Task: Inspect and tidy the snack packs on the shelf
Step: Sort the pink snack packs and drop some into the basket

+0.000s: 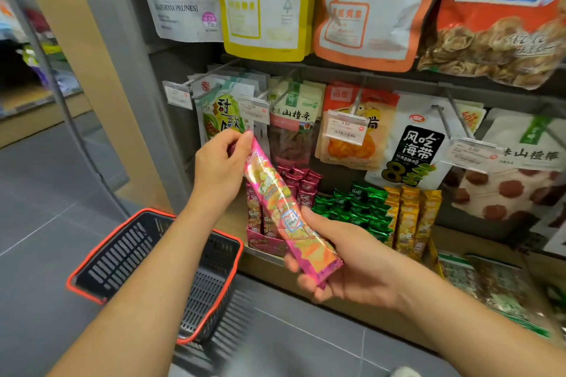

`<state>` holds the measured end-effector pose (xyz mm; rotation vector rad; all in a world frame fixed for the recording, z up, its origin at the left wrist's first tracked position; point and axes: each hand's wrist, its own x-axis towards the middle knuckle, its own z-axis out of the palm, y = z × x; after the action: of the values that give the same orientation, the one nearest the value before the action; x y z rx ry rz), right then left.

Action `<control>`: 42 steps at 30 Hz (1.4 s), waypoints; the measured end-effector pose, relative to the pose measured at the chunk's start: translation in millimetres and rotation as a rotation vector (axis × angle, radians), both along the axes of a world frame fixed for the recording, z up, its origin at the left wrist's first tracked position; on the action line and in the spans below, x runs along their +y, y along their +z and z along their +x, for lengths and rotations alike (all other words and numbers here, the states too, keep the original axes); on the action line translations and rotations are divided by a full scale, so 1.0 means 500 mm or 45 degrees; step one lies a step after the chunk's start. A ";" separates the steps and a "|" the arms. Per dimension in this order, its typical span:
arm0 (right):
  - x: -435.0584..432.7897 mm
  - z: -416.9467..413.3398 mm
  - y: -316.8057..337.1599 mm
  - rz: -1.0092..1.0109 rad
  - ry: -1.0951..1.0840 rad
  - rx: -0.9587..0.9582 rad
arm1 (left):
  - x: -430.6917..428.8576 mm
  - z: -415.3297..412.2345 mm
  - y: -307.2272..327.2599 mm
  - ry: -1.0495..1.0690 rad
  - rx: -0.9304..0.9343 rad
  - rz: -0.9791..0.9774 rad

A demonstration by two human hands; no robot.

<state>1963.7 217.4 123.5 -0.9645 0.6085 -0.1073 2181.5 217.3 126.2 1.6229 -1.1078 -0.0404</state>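
A long pink snack pack [284,205] slants in front of the shelf, held at both ends. My left hand [219,162] pinches its top end between thumb and fingers. My right hand [340,260] grips its bottom end, thumb on the printed face. Behind it on the wooden shelf [453,239] stands a pink display box [263,242] with more pink packs. Green packs [355,208] and yellow packs [410,220] stand in rows to the right of the box.
Hanging snack bags [294,125] fill peg hooks above the shelf, with price tags [346,127] at the hook ends. A black basket with a red rim [159,269] sits on the grey floor below my left forearm. More bags [490,285] lie on the lower right.
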 end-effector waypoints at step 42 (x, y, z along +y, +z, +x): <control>-0.030 0.041 -0.055 -0.951 -0.033 0.200 | 0.084 0.060 -0.016 -0.514 0.809 0.484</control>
<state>1984.4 202.2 96.0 -1.6984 0.7420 -0.2971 2211.8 259.3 118.1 1.5146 -0.9302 -1.0129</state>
